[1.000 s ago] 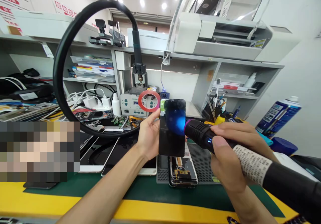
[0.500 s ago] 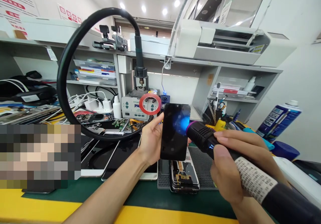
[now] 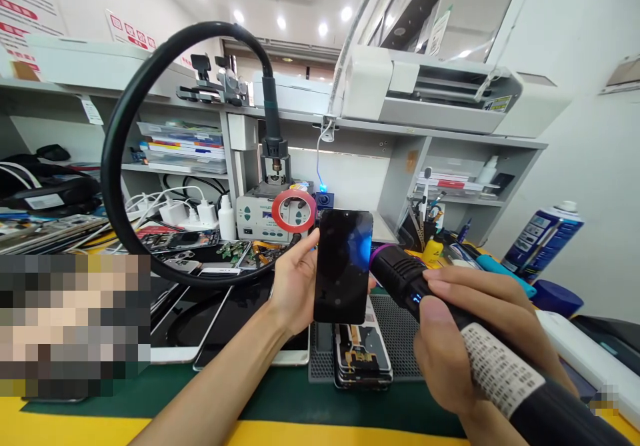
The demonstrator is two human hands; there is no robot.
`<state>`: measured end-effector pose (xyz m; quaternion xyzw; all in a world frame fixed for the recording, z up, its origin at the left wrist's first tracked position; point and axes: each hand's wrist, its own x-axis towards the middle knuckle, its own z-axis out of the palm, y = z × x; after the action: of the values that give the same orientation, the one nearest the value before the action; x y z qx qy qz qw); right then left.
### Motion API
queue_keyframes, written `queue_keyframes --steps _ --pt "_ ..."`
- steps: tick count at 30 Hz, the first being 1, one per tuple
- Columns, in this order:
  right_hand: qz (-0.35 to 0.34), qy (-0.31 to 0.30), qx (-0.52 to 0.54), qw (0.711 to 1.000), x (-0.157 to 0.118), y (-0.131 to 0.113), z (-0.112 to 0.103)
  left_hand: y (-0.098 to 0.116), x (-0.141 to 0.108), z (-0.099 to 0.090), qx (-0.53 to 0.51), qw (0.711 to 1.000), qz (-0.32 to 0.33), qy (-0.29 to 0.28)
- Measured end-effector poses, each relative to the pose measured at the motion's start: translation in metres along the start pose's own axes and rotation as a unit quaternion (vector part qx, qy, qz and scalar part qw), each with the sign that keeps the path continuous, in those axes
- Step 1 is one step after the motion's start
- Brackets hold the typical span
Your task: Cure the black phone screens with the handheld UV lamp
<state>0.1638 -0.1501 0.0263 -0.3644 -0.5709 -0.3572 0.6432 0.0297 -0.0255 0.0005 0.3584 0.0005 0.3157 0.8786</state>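
A black phone [image 3: 343, 269] stands nearly upright in my left hand [image 3: 296, 283], its dark glass face turned toward me and a blue glow on its right edge. My right hand [image 3: 465, 326] is wrapped round a black flashlight [image 3: 400, 274] with a purple rim, small lit digits and a printed white label. The flashlight's head points at the phone's right side, close beside it. Below the phone, a stack of opened phones [image 3: 363, 359] lies on a grey perforated mat [image 3: 400, 326].
A black hose [image 3: 113, 159] loops at the left above several tablets [image 3: 235, 319]. Behind are a soldering station [image 3: 255, 216] and a red tape roll [image 3: 294, 211]. A blue spray can [image 3: 543, 241] stands right, near a white bar-shaped object [image 3: 590, 359]. Pixelated blur covers the lower left.
The whole view has shifted slightly, so most things appear a little further left and lower. The blue glow on the phone looks smaller and nearer its right edge. Both hands keep their hold.
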Motion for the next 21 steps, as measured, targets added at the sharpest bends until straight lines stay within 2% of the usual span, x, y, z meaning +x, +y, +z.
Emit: queue_keyframes --steps 6,9,11,12,13,14,17,21 --pt "0.006 0.020 0.000 1.000 0.001 -0.003 0.004 0.001 -0.003 0.003 -0.002 1.000 -0.019 -0.002" --pt "0.007 0.031 -0.008 0.999 0.006 0.005 -0.005 0.002 -0.003 0.003 0.008 0.999 -0.039 -0.012" --pt "-0.024 0.006 -0.019 1.000 0.011 0.018 -0.019 0.003 -0.003 0.003 0.012 0.999 -0.049 -0.014" --pt "-0.071 -0.099 -0.011 0.992 0.014 0.027 -0.028 0.003 -0.002 0.003 0.011 0.998 -0.053 -0.014" --pt "-0.129 -0.200 0.002 0.971 0.016 0.036 -0.037 0.003 -0.002 0.003 0.009 0.998 -0.057 -0.014" --pt "-0.143 -0.225 0.002 0.964 0.017 0.044 -0.045 0.004 -0.002 0.003 0.007 0.998 -0.059 -0.013" --pt "-0.134 -0.223 0.005 0.966 0.019 0.059 -0.058 0.004 -0.003 0.002 0.007 0.998 -0.063 -0.014" --pt "-0.139 -0.203 0.002 0.969 0.019 0.059 -0.056 0.004 -0.004 0.002 0.009 0.998 -0.063 -0.009"
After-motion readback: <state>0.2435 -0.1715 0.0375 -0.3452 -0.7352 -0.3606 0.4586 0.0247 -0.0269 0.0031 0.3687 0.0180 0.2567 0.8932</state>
